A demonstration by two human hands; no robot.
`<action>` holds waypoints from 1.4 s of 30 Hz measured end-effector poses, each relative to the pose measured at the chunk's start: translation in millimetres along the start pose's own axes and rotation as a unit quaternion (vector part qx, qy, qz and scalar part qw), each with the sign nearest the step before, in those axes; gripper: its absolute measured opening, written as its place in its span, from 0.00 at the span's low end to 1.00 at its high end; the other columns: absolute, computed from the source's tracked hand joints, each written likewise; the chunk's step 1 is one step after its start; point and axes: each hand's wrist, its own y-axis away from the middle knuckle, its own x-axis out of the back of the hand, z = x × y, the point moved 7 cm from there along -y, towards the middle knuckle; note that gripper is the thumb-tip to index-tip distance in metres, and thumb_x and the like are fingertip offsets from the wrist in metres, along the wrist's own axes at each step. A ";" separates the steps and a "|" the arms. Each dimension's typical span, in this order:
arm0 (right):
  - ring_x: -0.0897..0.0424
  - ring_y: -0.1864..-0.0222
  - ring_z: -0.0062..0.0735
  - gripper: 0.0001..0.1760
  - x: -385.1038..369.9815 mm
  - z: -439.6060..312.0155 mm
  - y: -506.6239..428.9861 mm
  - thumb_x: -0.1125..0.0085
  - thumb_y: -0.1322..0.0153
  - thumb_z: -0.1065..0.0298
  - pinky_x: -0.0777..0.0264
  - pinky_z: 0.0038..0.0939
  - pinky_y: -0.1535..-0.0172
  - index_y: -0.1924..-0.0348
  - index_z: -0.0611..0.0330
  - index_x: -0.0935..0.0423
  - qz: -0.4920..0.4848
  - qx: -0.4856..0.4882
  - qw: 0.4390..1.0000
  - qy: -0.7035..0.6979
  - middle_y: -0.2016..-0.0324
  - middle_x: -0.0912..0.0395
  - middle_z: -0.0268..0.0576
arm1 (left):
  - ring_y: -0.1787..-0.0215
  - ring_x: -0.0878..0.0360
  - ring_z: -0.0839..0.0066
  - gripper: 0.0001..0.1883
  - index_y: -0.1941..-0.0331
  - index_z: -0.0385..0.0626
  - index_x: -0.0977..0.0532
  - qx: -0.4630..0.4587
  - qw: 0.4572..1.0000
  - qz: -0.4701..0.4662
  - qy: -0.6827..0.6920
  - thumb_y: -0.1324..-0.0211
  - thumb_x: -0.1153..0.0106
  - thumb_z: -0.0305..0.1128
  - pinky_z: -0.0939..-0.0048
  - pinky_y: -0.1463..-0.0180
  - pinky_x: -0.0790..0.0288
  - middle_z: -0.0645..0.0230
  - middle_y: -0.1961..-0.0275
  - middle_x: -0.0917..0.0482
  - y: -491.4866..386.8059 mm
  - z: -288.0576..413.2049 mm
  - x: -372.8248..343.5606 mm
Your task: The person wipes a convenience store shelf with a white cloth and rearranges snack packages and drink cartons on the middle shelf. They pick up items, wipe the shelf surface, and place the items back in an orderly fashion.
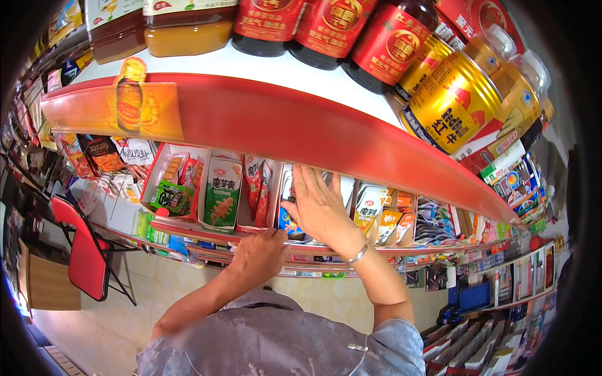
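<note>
My right hand (320,207) reaches into a cardboard display box of snack packets, fingers extended and apart, their tips reaching the red shelf edge above; a blue packet (290,223) shows beside the thumb. A silver bracelet circles that wrist. My left hand (261,251) rests with curled fingers at the front edge of the shelf, by a box with red snack packets (257,188); whether it grips anything is hidden. Left of it stand a green-and-white snack packet box (222,192) and a box with green and red packets (175,195). Right of my right hand are white-and-yellow snack packets (370,207).
Above, the upper shelf's red edge (282,120) crosses over the boxes. It carries dark bottles with red labels (324,28), honey-coloured jars (188,33) and a gold Red Bull can (454,103). A red folding chair (84,249) stands at left. More stocked shelves (508,286) stand at right.
</note>
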 end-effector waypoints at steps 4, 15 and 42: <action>0.39 0.26 0.48 0.41 6.7 -17.6 -4.1 0.38 0.27 0.52 0.50 0.66 0.30 0.27 0.66 0.38 0.071 0.083 0.994 -0.007 0.27 0.40 0.52 | 0.67 0.16 0.53 0.09 0.61 0.42 0.23 -0.020 1.000 0.014 0.006 0.39 0.38 0.35 0.54 0.66 0.22 0.55 0.68 0.19 1.2 1.0 -1.3; 0.39 0.26 0.45 0.20 -15.6 -14.4 -12.0 0.37 0.30 0.58 0.50 0.79 0.34 0.51 0.63 0.18 -0.002 0.092 0.996 0.021 0.41 0.25 0.41 | 0.67 0.16 0.55 0.13 0.55 0.42 0.23 -0.027 0.999 -0.018 0.008 0.38 0.38 0.37 0.55 0.65 0.22 0.56 0.67 0.18 2.3 1.1 -1.8; 0.32 0.36 0.47 0.05 -39.8 -20.6 -84.0 0.40 0.34 0.70 0.38 0.53 0.36 0.70 0.54 0.15 -0.068 0.059 0.996 -0.002 0.53 0.25 0.46 | 0.67 0.16 0.47 0.22 0.43 0.42 0.22 0.094 0.991 0.095 0.016 0.41 0.36 0.33 0.54 0.61 0.24 0.51 0.72 0.17 -28.7 -63.0 119.9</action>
